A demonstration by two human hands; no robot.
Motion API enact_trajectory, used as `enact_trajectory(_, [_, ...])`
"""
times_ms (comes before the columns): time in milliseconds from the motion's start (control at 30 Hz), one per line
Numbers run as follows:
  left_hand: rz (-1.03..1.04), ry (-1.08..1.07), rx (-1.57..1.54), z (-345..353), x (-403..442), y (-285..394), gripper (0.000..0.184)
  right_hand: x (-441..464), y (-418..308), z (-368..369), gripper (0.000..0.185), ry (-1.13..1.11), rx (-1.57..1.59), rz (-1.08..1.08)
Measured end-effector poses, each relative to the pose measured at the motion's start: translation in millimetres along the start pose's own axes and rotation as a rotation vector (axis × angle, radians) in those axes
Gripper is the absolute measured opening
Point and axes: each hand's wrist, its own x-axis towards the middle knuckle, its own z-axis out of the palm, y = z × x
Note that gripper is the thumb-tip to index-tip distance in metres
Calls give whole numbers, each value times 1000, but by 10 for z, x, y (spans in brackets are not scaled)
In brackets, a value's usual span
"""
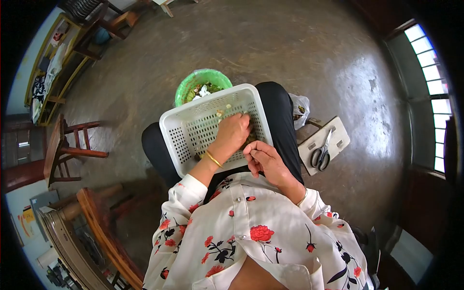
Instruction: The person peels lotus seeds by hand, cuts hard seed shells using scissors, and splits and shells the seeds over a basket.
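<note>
While the basket (pixel 189 133) has room leftward, the left hand (pixel 234 132) curls inside, right hand (pixel 268 162) narrows beside its edge, holdings unclear.

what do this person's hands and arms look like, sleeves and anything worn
The left hand and right hand are gloveless. The sleeves are white with a red-and-black floral print. A gold-coloured bangle circles the left wrist; a thin, pale band shows at the right.

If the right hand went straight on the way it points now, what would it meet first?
Most likely the left hand, just ahead of the right hand at the basket. Their heights are hard to judge from above, so it might pass over or under.
</note>
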Motion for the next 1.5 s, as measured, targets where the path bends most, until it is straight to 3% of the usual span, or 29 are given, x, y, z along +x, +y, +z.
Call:
enact_trajectory(167, [-7,57,17,178,17,-65,11,-63,-101,-5,16,17,-118,-89])
enact_trajectory(267, [-12,86,-241,81,-57,-111,12,-54,-97,-64,15,2,3,-47])
enact_trajectory(333, [-285,-19,-937,-37,-145,-105,15,-33,-100,-65,16,32,35,-60])
enact_trajectory(367, [-322,-54,-1158,-118,-201,-105,18,-23,-107,-63,17,61,62,-72])
enact_trajectory(467, [-365,8,-1327,-360,-329,46,20,32,-136,-4,18,118,87,-51])
enact_trajectory(600, [-328,20,-1319,-395,-458,57,19,56,-227,77,21,68,36,-32])
enact_trajectory(767, [-200,143,-1248,-396,-494,81,16,132,-186,106,22,-81,14,-161])
enact_trajectory(1000, [-232,62,-1090,-494,-583,63,15,144,-191,169,21,-19,-126,-214])
enact_trajectory(1067, [-192,92,-1054,-503,-592,104,17,170,-164,172,23,34,-311,-358])
enact_trajectory(1267, [-173,157,-963,-520,-606,190,20,173,-174,212,18,84,-381,-439])
enact_trajectory(1500, [-217,171,-1138,-537,-578,223,19,166,-166,200,17,76,-413,-460])
